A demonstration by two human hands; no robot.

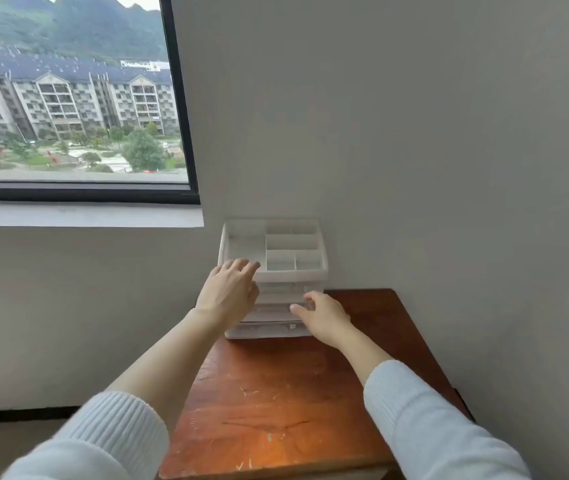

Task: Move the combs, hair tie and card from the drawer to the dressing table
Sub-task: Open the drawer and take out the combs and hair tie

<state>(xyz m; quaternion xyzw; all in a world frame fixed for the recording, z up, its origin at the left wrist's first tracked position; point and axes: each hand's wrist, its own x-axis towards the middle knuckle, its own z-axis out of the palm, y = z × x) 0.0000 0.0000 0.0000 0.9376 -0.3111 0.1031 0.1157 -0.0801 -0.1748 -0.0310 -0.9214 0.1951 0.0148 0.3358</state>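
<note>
A white plastic organizer (293, 258) with an open compartmented top and translucent drawers (276, 329) below stands at the back of the brown wooden dressing table (276, 410), against the wall. My left hand (229, 292) rests at the organizer's front left corner, fingers spread over the top rim, holding nothing. My right hand (324, 315) is at the front of the drawers, fingers slightly curled toward a drawer face, thumb out. The drawers look closed. No combs, hair tie or card show; the drawers' contents are hidden.
The wall runs close along the table's right side and behind the organizer. A window (68, 98) with a grey sill (82, 214) sits at the upper left. The tabletop surface in front of the organizer is scratched wood, and the floor lies to the left.
</note>
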